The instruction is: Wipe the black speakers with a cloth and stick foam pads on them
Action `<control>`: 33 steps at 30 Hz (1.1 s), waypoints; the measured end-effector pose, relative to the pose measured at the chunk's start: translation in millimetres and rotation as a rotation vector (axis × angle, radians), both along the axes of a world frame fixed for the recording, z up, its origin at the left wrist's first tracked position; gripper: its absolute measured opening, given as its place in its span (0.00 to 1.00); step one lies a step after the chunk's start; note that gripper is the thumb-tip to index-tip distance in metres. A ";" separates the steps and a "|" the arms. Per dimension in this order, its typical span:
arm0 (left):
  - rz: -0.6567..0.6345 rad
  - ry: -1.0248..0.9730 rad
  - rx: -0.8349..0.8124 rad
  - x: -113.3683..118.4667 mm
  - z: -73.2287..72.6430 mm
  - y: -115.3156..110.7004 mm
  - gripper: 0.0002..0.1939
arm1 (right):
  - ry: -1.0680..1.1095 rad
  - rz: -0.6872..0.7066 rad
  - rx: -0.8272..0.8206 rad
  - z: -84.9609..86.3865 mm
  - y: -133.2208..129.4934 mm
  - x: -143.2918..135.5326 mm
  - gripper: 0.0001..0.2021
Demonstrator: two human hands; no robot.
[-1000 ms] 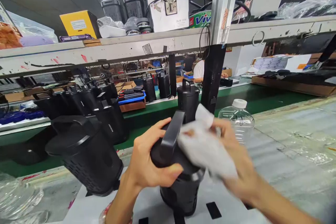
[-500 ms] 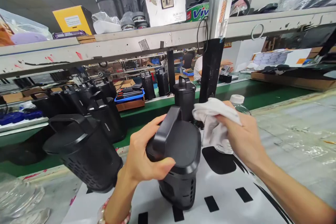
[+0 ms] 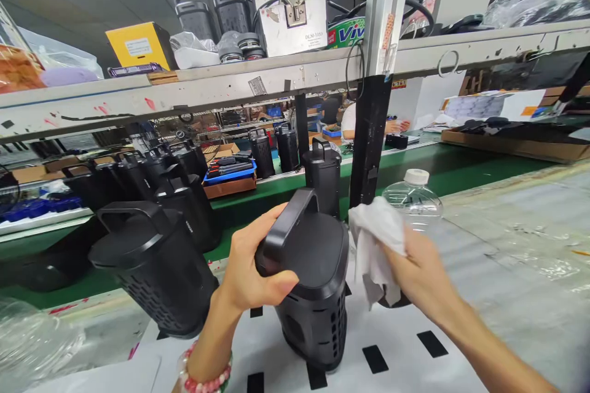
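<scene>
My left hand (image 3: 255,270) is wrapped round the top edge of a black device with a carry handle (image 3: 318,252), its thumb along the near side. The device stands upright on a white sheet (image 3: 341,374) and has slotted vents low on its side. In my right hand (image 3: 421,264) a crumpled white cloth (image 3: 375,236) is pinched, hanging just right of the device and apart from it. Behind that hand stands a clear bottle with a white cap (image 3: 416,177). A second such black device (image 3: 157,264) is to the left of my left hand.
More black devices (image 3: 322,172) stand along the green belt (image 3: 488,159). A blue tray of tools (image 3: 230,169) lies beyond. The overhead shelf (image 3: 207,83) carries a yellow box (image 3: 141,46) and a white box (image 3: 290,18). Clear plastic (image 3: 37,338) lies at lower left.
My right hand has lowered a little with the cloth, which now hangs further down and uncovers more of the bottle. My left hand keeps its grip on the device. The view has shifted slightly.
</scene>
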State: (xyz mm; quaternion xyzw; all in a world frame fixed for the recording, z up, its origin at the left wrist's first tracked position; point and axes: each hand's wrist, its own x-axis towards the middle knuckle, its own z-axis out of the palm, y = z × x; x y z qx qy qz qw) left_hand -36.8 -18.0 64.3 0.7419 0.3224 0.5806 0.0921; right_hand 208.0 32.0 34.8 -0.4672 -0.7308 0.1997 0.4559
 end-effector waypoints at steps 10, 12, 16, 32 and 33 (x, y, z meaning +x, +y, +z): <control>-0.131 -0.074 -0.084 -9.5 -2.1 -0.4 0.39 | -0.181 0.165 0.046 -2.9 -27.7 9.2 0.20; -0.110 -0.055 -0.059 -7.3 0.4 -1.0 0.39 | -0.044 0.252 0.231 15.2 -41.9 2.0 0.14; -0.118 -0.048 -0.032 -4.9 4.4 -0.9 0.36 | 0.035 0.648 0.305 48.4 -44.0 -14.0 0.06; -0.134 -0.014 0.073 -5.0 4.8 2.0 0.33 | -0.011 1.078 0.533 65.3 -1.5 -37.0 0.10; -0.134 -0.014 0.074 -4.6 5.0 2.0 0.33 | -0.016 1.076 0.529 65.2 -1.6 -36.8 0.10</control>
